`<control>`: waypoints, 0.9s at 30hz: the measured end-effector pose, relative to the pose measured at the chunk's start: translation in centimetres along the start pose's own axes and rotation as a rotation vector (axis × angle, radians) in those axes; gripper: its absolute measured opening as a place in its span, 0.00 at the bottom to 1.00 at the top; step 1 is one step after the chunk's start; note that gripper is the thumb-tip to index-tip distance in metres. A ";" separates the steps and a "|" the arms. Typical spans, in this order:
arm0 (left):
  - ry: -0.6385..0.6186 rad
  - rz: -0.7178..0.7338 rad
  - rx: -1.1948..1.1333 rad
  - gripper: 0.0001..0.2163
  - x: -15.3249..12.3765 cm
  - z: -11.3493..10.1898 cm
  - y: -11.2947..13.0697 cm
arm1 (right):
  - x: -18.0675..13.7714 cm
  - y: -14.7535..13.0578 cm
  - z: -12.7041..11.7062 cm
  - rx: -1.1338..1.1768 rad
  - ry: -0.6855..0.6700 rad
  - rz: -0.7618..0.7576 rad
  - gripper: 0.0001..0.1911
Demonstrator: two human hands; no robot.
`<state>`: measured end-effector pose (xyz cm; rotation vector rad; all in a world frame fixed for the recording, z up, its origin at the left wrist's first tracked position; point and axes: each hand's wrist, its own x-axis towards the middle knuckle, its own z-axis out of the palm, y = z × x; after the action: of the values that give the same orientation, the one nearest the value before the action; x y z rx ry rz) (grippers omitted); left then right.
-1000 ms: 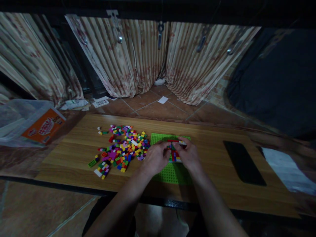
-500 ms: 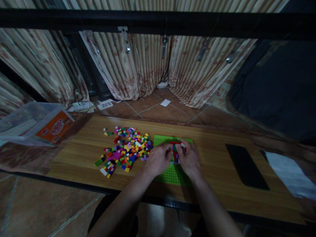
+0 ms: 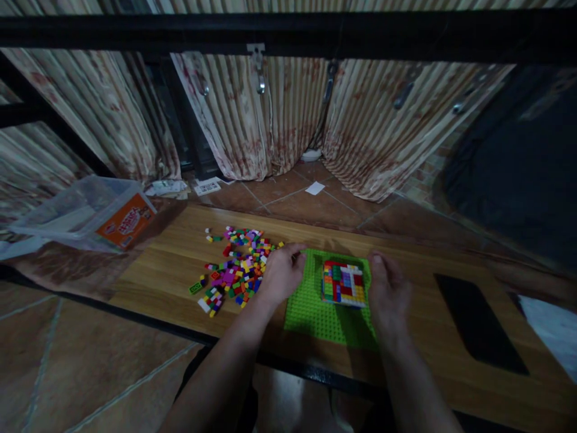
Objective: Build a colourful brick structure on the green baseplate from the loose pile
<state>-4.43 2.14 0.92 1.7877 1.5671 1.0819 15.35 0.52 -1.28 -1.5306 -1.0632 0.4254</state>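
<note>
A dim room with striped, stained curtains (image 3: 252,120) hanging across the top of the frame and reddish floor tiles below them gives way, in the lower half, to a wooden table (image 3: 157,264) that runs from left to right. A green baseplate (image 3: 311,313) lies flat on it at centre. A compact square block of bricks (image 3: 343,282), in red, yellow, blue, green and pink, sits on the plate's upper right part. It looks tightly filled, with no gaps showing, so a fair piece of building seems to be done. The lower part of the plate and a strip along its left side are bare studs. A wide pile of loose bricks (image 3: 234,270) spreads over the table just left of the plate, so plenty of material lies unused. The left hand (image 3: 282,273) rests where the pile meets the plate's upper left corner, fingers curled downward. Whether it pinches a brick cannot be told. The right hand (image 3: 388,288) lies loosely open just right of the block at the plate's right edge, fingers stretched forward and holding nothing. Neither hand touches the block. Further right on the table lies a flat black slab (image 3: 478,322), perhaps a phone. At the left of the frame a clear plastic box (image 3: 81,207) with an orange label sits off the table's end.
</note>
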 end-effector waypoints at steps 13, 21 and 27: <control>0.105 0.082 -0.037 0.11 -0.5 0.1 0.7 | -4.8 -3.3 2.3 -0.017 -0.256 -0.253 0.15; 0.207 0.041 -0.046 0.10 0.2 -1.9 -0.1 | -6.8 -4.0 4.0 -0.081 -0.486 -0.512 0.11; 0.334 -0.029 -0.096 0.11 -1.4 -7.3 -1.5 | -6.6 -4.2 3.9 -0.058 -0.489 -0.510 0.11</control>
<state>-11.32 0.26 3.35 1.5755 1.6896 1.4747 7.33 -2.84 -0.37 -1.1637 -1.8039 0.4190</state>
